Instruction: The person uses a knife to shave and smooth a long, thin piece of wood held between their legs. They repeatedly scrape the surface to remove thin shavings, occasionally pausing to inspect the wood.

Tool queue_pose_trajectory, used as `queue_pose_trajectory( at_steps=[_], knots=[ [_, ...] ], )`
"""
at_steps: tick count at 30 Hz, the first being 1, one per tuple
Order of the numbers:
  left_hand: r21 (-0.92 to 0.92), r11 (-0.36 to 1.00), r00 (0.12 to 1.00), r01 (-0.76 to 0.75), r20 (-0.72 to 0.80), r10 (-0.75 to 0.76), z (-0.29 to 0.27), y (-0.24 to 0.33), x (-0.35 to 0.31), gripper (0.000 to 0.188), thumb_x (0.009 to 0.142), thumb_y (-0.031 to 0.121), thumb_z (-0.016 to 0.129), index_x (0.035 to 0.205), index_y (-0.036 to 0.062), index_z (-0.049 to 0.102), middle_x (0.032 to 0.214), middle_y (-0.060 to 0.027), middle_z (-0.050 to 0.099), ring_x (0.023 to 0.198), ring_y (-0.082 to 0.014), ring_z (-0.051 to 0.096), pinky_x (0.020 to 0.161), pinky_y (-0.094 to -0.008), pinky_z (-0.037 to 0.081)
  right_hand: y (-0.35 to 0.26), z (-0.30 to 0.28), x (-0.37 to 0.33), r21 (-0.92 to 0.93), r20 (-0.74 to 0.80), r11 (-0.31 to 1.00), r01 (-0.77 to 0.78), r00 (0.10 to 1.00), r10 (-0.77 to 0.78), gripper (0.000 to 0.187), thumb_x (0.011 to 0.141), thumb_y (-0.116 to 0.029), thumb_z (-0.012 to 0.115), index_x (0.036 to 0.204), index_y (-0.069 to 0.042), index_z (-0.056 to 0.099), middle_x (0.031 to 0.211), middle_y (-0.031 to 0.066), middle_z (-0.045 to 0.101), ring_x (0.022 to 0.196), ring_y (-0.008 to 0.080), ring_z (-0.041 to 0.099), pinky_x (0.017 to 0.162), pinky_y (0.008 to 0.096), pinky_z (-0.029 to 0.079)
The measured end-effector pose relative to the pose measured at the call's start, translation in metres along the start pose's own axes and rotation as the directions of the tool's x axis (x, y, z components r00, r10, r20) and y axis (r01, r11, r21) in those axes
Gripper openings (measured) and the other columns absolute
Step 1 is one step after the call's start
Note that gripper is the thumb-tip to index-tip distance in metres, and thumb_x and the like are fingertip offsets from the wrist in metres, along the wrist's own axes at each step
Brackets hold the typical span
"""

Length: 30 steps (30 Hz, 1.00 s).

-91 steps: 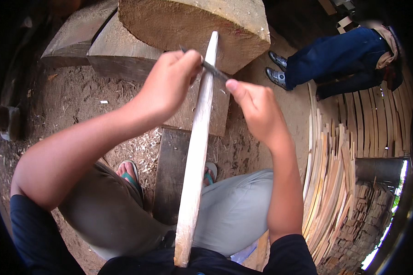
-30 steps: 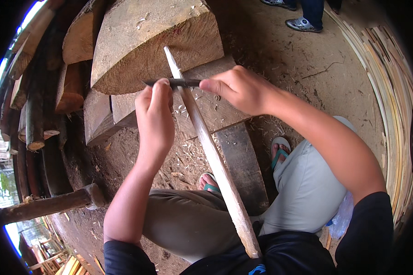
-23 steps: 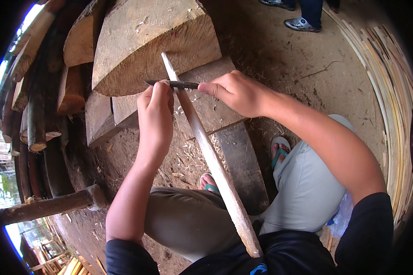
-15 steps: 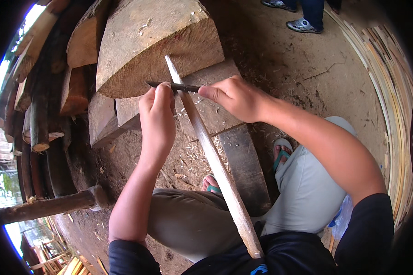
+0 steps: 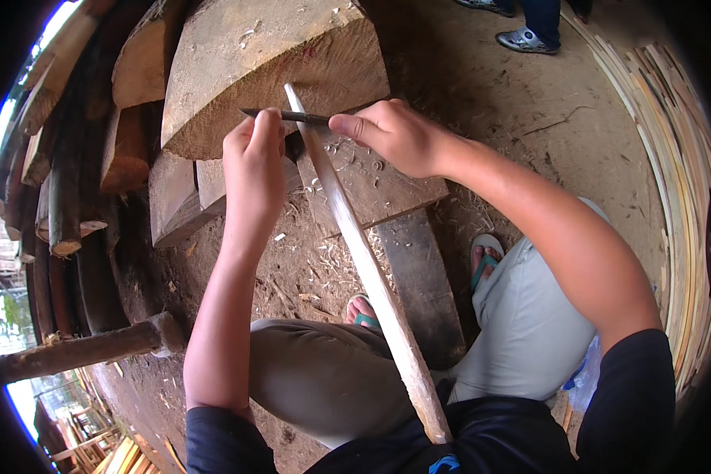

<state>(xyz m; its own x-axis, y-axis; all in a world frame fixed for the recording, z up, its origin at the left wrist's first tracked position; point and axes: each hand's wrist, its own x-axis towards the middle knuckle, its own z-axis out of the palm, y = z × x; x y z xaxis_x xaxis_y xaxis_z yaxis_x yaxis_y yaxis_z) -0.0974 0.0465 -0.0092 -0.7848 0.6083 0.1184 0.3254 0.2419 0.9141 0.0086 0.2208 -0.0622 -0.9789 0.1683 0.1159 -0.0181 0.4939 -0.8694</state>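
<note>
A long pale wooden stick [image 5: 371, 268] runs from my waist up to the large block, its narrow tip near the block's cut face. Across its upper part lies a dark-bladed knife [image 5: 296, 117]. My left hand [image 5: 254, 150] is closed in a pinch on the knife's pointed end, left of the stick. To the right, my right hand [image 5: 391, 136] is wrapped round the other end, mostly hiding the handle. The stick's lower end [image 5: 437, 430] rests against my dark shirt.
A big cut wood block [image 5: 276, 87] sits ahead on squared timbers [image 5: 371, 178]. A dark plank [image 5: 420, 276] lies between my feet, with shavings beside it. Stacked logs [image 5: 63, 182] fill the left; thin wooden strips [image 5: 683, 182] line the right. A person's shoe [image 5: 527, 39] shows at the top.
Both hands and the knife have moved up along the stick, toward its tip and slightly left. The stick's tip sits a little higher in view.
</note>
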Motion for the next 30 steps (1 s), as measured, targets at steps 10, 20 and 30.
queue_pose_trajectory(
  at_steps=[10, 20, 30],
  knots=[
    [-0.106, 0.99, 0.996, 0.091, 0.022, -0.09, 0.007, -0.001, -0.01, 0.034, 0.101, 0.03, 0.05, 0.071, 0.0136, 0.049, 0.059, 0.0072, 0.037, 0.05, -0.0043, 0.031, 0.046, -0.0248, 0.024, 0.001, -0.011, -0.005, -0.121, -0.005, 0.993, -0.007, 1.0, 0.006, 0.067, 0.101, -0.055, 0.046, 0.069, 0.002, 0.061, 0.057, 0.0196, 0.055, 0.055, 0.027, 0.053, 0.061, 0.0436, 0.045],
    [-0.56, 0.774, 0.934, 0.295, -0.003, -0.358, 0.014, -0.011, -0.026, 0.03, 0.098, 0.033, 0.048, 0.075, 0.0151, 0.044, 0.061, 0.0083, 0.03, 0.051, -0.0054, 0.024, 0.048, -0.0275, 0.017, -0.085, -0.027, -0.009, -0.565, -0.017, 0.806, -0.177, 0.979, 0.203, 0.053, 0.098, -0.047, 0.053, 0.075, -0.003, 0.069, 0.07, 0.0237, 0.065, 0.071, 0.0438, 0.066, 0.064, 0.0497, 0.051],
    [-0.723, 0.537, 0.876, 0.434, 0.201, -0.438, 0.031, -0.008, -0.079, 0.036, 0.101, 0.036, 0.046, 0.072, 0.0154, 0.042, 0.06, 0.0073, 0.033, 0.051, -0.0054, 0.027, 0.047, -0.0265, 0.021, -0.118, -0.033, -0.042, -0.732, 0.045, 0.661, -0.164, 0.957, 0.287, 0.049, 0.095, -0.044, 0.059, 0.07, -0.003, 0.07, 0.062, 0.0223, 0.061, 0.061, 0.0427, 0.062, 0.058, 0.0477, 0.049]
  ],
)
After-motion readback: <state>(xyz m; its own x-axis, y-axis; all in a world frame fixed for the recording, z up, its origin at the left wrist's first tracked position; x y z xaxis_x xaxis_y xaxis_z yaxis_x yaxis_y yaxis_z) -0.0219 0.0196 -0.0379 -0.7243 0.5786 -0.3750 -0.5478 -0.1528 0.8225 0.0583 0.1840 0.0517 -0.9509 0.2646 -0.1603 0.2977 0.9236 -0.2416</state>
